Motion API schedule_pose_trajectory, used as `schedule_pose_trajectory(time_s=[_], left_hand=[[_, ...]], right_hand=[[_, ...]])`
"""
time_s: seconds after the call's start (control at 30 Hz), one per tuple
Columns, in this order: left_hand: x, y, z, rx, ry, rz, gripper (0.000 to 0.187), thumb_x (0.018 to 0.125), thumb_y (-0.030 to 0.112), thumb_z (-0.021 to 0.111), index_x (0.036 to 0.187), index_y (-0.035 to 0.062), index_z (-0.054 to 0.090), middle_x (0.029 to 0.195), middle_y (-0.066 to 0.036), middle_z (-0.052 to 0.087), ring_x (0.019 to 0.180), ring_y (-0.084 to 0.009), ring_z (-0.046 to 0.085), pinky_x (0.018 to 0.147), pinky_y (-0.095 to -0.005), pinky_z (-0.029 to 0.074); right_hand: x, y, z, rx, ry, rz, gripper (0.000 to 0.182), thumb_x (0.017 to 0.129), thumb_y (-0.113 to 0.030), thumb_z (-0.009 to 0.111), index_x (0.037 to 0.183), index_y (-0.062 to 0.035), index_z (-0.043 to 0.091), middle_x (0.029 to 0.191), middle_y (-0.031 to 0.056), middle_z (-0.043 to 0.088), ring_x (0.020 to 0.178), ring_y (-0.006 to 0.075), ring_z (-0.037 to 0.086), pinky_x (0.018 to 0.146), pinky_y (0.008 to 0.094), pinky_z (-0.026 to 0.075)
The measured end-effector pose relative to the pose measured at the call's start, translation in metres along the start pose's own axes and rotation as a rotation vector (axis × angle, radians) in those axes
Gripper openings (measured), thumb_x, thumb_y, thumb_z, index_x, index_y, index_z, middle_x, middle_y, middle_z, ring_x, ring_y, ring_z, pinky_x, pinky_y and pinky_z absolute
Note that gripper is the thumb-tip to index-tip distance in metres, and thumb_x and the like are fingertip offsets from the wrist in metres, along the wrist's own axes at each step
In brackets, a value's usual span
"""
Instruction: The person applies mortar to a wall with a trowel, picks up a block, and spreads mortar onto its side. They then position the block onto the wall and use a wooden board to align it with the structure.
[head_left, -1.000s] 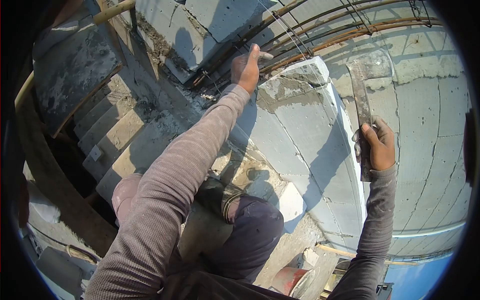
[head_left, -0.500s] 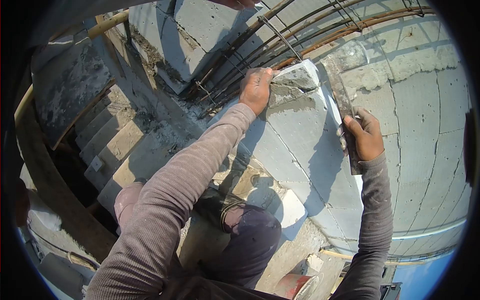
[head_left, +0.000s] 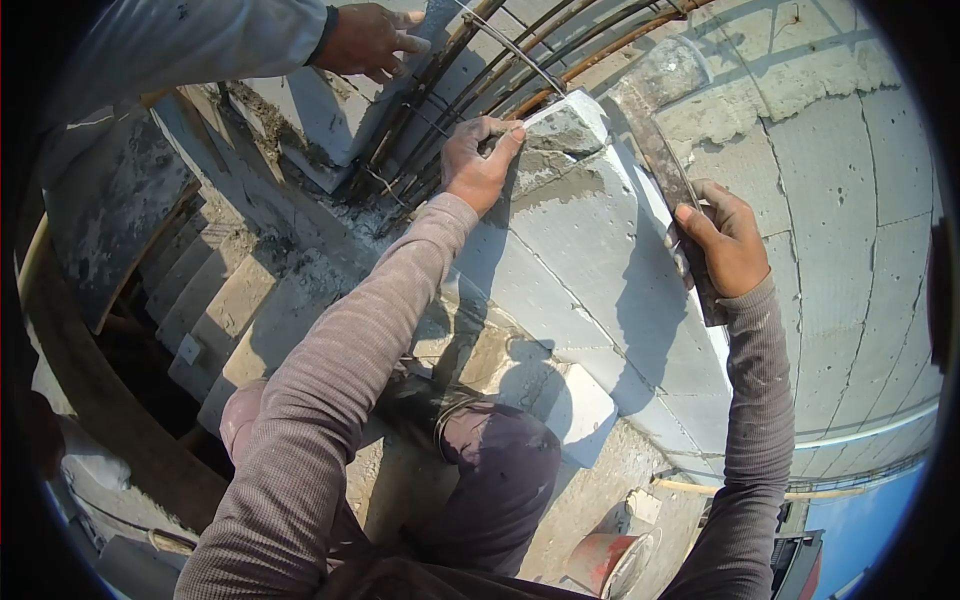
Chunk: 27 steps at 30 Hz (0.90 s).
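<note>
A long, worn metal straightedge (head_left: 660, 155) lies along the edge of a pale grey block wall. My right hand (head_left: 725, 240) is closed around its lower part, thumb on the near face. My left hand (head_left: 480, 165) is at the wall's end, thumb and fingers apart, beside a small chipped block piece (head_left: 565, 130). Its thumb tip appears to touch that piece; the finger undersides are hidden. Wet grey mortar (head_left: 560, 197) is smeared below the piece, over the larger pale block (head_left: 570, 250).
Rusty reinforcing bars (head_left: 540, 65) run behind the wall's end. Another person's hand (head_left: 370, 42) reaches in at top left. A loose white block (head_left: 585, 415) and a red-and-white bucket (head_left: 605, 562) stand below. Stepped blocks (head_left: 230, 310) lie left, beside a dark opening.
The other person's hand and sleeve have come farther into view. My left thumb and fingers have spread at the block's end. My right hand still holds the straightedge; the whole view has shifted slightly.
</note>
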<state>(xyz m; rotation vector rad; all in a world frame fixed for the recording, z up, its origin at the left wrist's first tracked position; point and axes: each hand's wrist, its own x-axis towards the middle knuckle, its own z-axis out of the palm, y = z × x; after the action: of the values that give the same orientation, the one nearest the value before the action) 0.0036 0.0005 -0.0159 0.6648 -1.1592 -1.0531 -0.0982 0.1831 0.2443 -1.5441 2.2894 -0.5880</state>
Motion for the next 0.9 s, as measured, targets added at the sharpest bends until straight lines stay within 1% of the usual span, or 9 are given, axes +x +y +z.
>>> schedule_pose_trajectory(time_s=[0.1, 0.2, 0.4, 0.5, 0.53, 0.6, 0.73, 0.8, 0.9], left_hand=[[0.002, -0.001, 0.0, 0.02, -0.026, -0.006, 0.027, 0.093, 0.028, 0.076, 0.105, 0.0046, 0.075, 0.101, -0.01, 0.074, 0.094, -0.0183, 0.065, 0.09, -0.0323, 0.049], [0.003, -0.003, -0.001, -0.048, -0.04, -0.044, 0.023, 0.09, 0.027, 0.077, 0.101, 0.0068, 0.076, 0.104, -0.013, 0.075, 0.102, -0.0275, 0.068, 0.096, -0.037, 0.049], [0.0, -0.009, 0.001, -0.125, -0.052, -0.02, 0.025, 0.087, 0.02, 0.08, 0.107, 0.0071, 0.074, 0.107, -0.012, 0.074, 0.101, -0.0252, 0.068, 0.096, -0.0354, 0.049], [-0.004, -0.007, -0.002, -0.178, -0.114, 0.044, 0.028, 0.084, 0.015, 0.082, 0.11, 0.0084, 0.073, 0.11, -0.01, 0.073, 0.101, -0.023, 0.066, 0.096, -0.0345, 0.05], [-0.002, -0.008, -0.002, -0.171, -0.12, 0.05, 0.028, 0.084, 0.015, 0.082, 0.11, 0.0084, 0.073, 0.11, -0.01, 0.073, 0.101, -0.023, 0.066, 0.096, -0.0345, 0.05], [0.001, -0.006, -0.002, -0.04, -0.103, 0.098, 0.029, 0.081, 0.01, 0.082, 0.108, 0.0079, 0.072, 0.108, -0.01, 0.072, 0.103, -0.0237, 0.065, 0.096, -0.0345, 0.05], [0.001, -0.001, 0.001, 0.142, -0.065, 0.188, 0.027, 0.081, 0.003, 0.076, 0.107, 0.002, 0.068, 0.105, -0.008, 0.071, 0.1, -0.019, 0.065, 0.095, -0.032, 0.048], [0.005, -0.004, 0.001, 0.116, -0.079, 0.207, 0.029, 0.078, 0.003, 0.08, 0.104, 0.0059, 0.069, 0.106, -0.011, 0.07, 0.104, -0.0271, 0.066, 0.096, -0.0349, 0.05], [0.007, -0.007, 0.0, 0.095, -0.097, 0.163, 0.031, 0.077, 0.004, 0.081, 0.106, 0.0059, 0.069, 0.107, -0.011, 0.07, 0.104, -0.0265, 0.066, 0.096, -0.035, 0.05]], right_hand=[[0.0, 0.002, -0.003, 0.04, -0.001, -0.013, 0.03, 0.1, -0.016, 0.059, 0.118, 0.0075, 0.059, 0.069, 0.0061, 0.063, 0.046, 0.011, 0.056, 0.038, 0.0266, 0.045], [-0.002, -0.003, -0.006, -0.069, -0.059, 0.045, 0.028, 0.099, -0.017, 0.061, 0.115, 0.0065, 0.062, 0.072, 0.0072, 0.064, 0.047, 0.0119, 0.056, 0.041, 0.0279, 0.046], [0.027, 0.032, -0.02, -0.143, 0.052, -0.139, 0.035, 0.098, -0.021, 0.064, 0.12, 0.0058, 0.065, 0.078, 0.011, 0.068, 0.053, 0.0134, 0.06, 0.048, 0.0279, 0.049], [0.026, 0.017, -0.025, -0.179, -0.003, -0.002, 0.042, 0.097, -0.024, 0.064, 0.126, 0.0068, 0.063, 0.084, 0.0147, 0.07, 0.059, 0.0162, 0.065, 0.057, 0.0296, 0.053], [0.025, 0.016, -0.022, -0.169, 0.0, -0.004, 0.042, 0.097, -0.024, 0.064, 0.126, 0.0068, 0.063, 0.084, 0.0147, 0.07, 0.059, 0.0162, 0.065, 0.057, 0.0296, 0.053], [0.023, 0.014, -0.016, -0.095, 0.052, 0.035, 0.031, 0.098, -0.019, 0.064, 0.116, 0.0065, 0.061, 0.074, 0.0068, 0.064, 0.048, 0.0111, 0.056, 0.041, 0.0272, 0.047], [0.027, 0.026, -0.014, -0.095, 0.066, -0.004, 0.032, 0.098, -0.019, 0.064, 0.117, 0.0056, 0.061, 0.073, 0.007, 0.064, 0.046, 0.0109, 0.056, 0.039, 0.0271, 0.046], [0.03, 0.028, -0.015, -0.138, 0.058, -0.063, 0.032, 0.097, -0.018, 0.064, 0.117, 0.0061, 0.06, 0.072, 0.0068, 0.064, 0.046, 0.0111, 0.057, 0.038, 0.027, 0.046], [0.017, 0.01, -0.013, -0.032, -0.005, 0.041, 0.032, 0.098, -0.018, 0.063, 0.117, 0.0066, 0.06, 0.071, 0.0062, 0.064, 0.045, 0.0115, 0.057, 0.038, 0.0267, 0.046]])
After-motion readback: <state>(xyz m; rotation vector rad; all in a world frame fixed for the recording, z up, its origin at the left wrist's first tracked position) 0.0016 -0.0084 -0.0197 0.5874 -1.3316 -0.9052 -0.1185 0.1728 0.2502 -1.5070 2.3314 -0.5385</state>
